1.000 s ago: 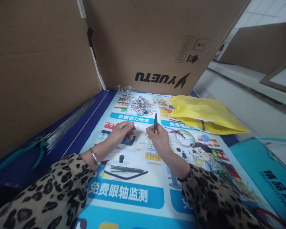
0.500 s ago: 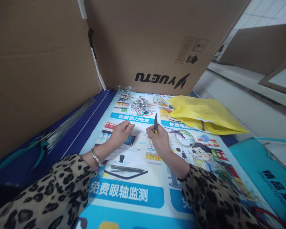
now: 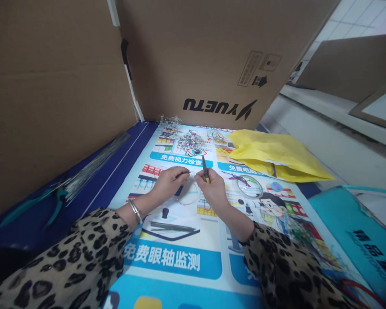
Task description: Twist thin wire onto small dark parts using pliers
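My left hand (image 3: 170,185) is closed in a pinch at a thin, pale wire loop (image 3: 187,204), over the printed sheet (image 3: 209,259). Close by on the right, my right hand (image 3: 215,189) is wrapped round a small tool with a dark pointed tip and yellow handle (image 3: 205,166), its tip upward. The right thumb and forefinger are also at the loop's upper edge; the exact grip is too small to make out. Below the hands lie several thin dark green rods (image 3: 172,226). To the right is a clear ring (image 3: 249,187) with purple and red strands across it.
Large cardboard panels (image 3: 193,56) stand at the back and left. Teal-handled pliers (image 3: 56,208) and a bundle of thin wires (image 3: 98,161) lie left. Tangled wire bits (image 3: 191,139) sit at the back. A yellow bag (image 3: 276,150) and a turquoise box (image 3: 350,231) are on the right.
My left hand has shifted right, closer to the right hand. My right hand has moved slightly left, and the tool in it tilts more to the left.
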Tool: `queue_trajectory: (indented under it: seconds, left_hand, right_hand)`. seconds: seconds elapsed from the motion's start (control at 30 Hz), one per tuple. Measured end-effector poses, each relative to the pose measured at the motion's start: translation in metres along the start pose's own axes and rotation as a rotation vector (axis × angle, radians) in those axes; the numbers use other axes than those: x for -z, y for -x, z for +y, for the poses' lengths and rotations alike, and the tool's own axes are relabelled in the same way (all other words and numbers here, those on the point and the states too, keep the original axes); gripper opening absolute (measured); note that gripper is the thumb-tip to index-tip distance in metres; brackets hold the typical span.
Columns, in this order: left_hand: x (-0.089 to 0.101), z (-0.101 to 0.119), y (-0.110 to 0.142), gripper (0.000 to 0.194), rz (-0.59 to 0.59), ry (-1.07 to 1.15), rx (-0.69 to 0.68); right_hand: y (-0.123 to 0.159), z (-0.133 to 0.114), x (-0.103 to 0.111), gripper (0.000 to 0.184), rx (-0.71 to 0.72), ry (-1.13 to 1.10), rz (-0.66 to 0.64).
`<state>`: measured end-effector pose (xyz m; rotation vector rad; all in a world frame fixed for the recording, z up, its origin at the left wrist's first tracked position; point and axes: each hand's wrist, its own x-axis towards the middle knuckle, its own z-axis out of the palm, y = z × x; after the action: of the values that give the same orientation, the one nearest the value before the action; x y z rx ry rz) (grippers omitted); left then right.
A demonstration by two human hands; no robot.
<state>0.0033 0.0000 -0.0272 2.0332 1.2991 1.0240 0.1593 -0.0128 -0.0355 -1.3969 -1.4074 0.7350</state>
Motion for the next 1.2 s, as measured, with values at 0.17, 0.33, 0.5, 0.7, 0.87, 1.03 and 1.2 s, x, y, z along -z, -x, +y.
queue_trajectory:
  seconds: [0.17, 0.33, 0.5, 0.7, 0.87, 1.03, 1.2]
  left_hand:
    - [0.0003, 0.0021, 0.0000, 0.016, -0.017, -0.039, 0.002]
    - [-0.0003, 0.0026, -0.0003, 0.015, -0.026, -0.121, -0.048]
    - [-0.0016, 0.0022, 0.0004, 0.017, -0.033, -0.208, -0.083]
    - [-0.0021, 0.0024, 0.0027, 0.017, -0.048, -0.281, -0.120]
    - [-0.0029, 0.0015, 0.0044, 0.015, -0.028, -0.282, -0.163]
    - [-0.0015, 0.0031, 0.0040, 0.013, 0.001, -0.237, -0.099]
    - [0.0004, 0.0049, 0.0039, 0.016, -0.025, -0.134, 0.002]
  right_hand:
    - [0.0012, -0.0024, -0.0003, 0.016, 0.018, 0.004, -0.043]
    - [0.0003, -0.0036, 0.0003, 0.020, 0.028, 0.009, -0.066]
    - [-0.0004, -0.0054, -0.0003, 0.018, 0.034, 0.000, -0.071]
    - [-0.0001, -0.0027, -0.0014, 0.017, 0.041, -0.010, -0.059]
    - [-0.0006, -0.0016, -0.0012, 0.015, 0.043, -0.017, -0.061]
    - [-0.0013, -0.0028, -0.0009, 0.019, 0.040, -0.029, -0.086]
    - [-0.0017, -0.0008, -0.0010, 0.020, 0.032, -0.030, -0.069]
